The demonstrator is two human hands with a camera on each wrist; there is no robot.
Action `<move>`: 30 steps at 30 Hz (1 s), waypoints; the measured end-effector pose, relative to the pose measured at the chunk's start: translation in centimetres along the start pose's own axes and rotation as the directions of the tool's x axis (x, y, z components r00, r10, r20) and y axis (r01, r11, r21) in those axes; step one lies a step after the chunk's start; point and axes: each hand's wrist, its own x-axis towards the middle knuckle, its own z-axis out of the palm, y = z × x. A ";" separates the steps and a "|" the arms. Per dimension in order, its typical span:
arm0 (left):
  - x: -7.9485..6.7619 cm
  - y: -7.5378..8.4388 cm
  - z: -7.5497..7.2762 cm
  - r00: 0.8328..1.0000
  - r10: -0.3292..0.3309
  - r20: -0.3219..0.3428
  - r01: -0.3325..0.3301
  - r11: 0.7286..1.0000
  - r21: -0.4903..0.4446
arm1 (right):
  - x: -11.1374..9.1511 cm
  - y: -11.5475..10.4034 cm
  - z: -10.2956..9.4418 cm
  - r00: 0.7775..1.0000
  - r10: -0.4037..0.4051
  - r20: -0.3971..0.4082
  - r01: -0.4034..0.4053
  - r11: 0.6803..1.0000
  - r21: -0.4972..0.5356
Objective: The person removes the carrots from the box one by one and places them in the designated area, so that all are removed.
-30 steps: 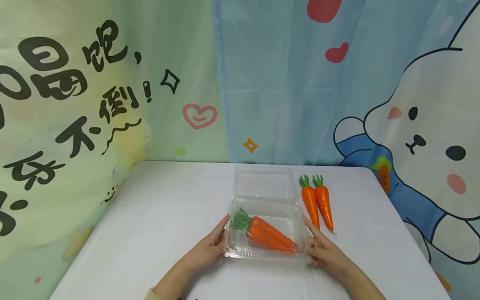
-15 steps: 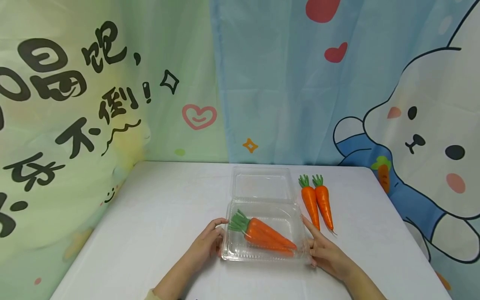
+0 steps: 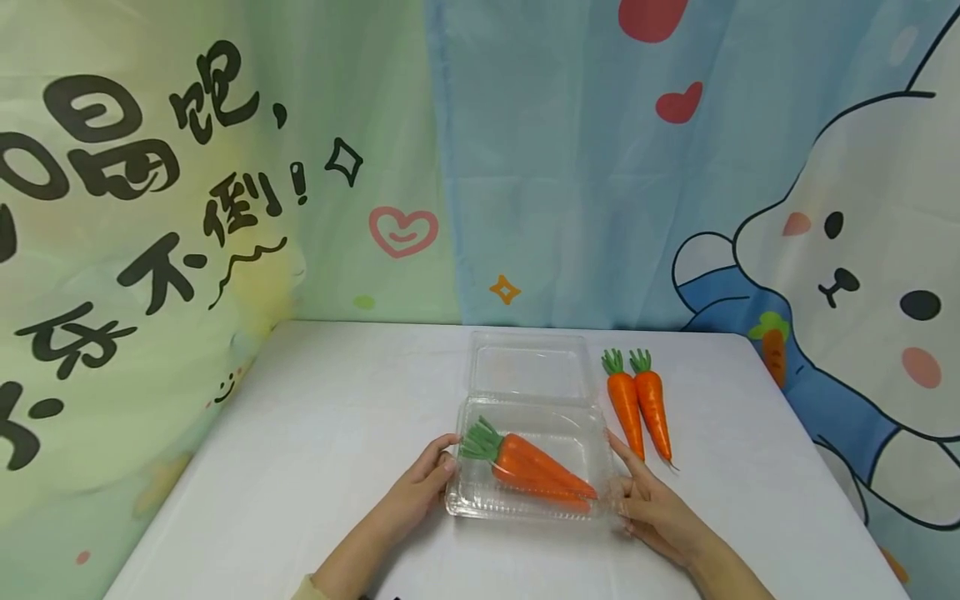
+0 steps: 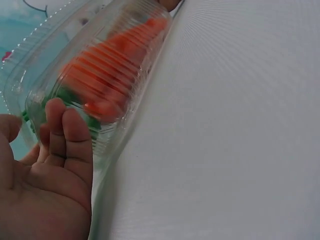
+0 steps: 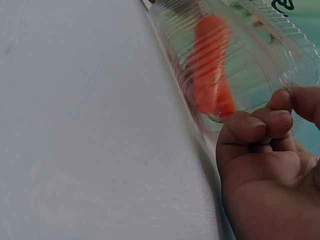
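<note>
A clear plastic clamshell box [image 3: 585,433] lies on the white table with its lid [image 3: 531,367] folded back. Inside are orange carrots [image 3: 540,467] with green tops [image 3: 480,442], seemingly two, lying aslant. At the box's left side my left hand [image 3: 416,487] holds the rim. In the left wrist view its bent fingers [image 4: 75,132] lie against the ribbed wall. My right hand [image 3: 652,504] grips the opposite side; in the right wrist view the thumb and forefinger meet at the rim, while the other fingers [image 5: 245,127] curl below it.
Two more carrots [image 3: 624,408] [image 3: 654,412] lie side by side on the table [image 3: 360,392], just right of the box. A printed cloth backdrop [image 3: 555,167] hangs behind the table's far edge.
The box shifted slightly left and toward me, then hardly moved. My left hand's fingers changed their hold on the rim. The right hand stayed at its side; the loose carrots did not move.
</note>
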 end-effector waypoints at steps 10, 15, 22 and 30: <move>-0.1 0.2 -0.1 0.999 0.008 -0.051 -0.008 1.000 0.008 | 0.3 -0.8 0.7 0.995 0.022 -0.096 -0.044 0.971 -0.234; 0.1 0.3 0.0 0.999 0.009 -0.037 -0.011 0.999 -0.050 | 0.4 -1.1 0.4 0.988 -0.144 -0.061 0.099 0.876 -0.472; 0.1 0.3 0.1 0.998 0.004 -0.056 -0.006 1.000 -0.029 | 0.4 -1.5 0.3 0.917 -0.396 -0.047 0.260 0.683 -0.682; 0.1 0.3 0.1 0.999 0.004 -0.053 -0.006 0.999 -0.048 | 0.4 -1.6 0.4 0.899 -0.434 -0.057 0.272 0.657 -0.703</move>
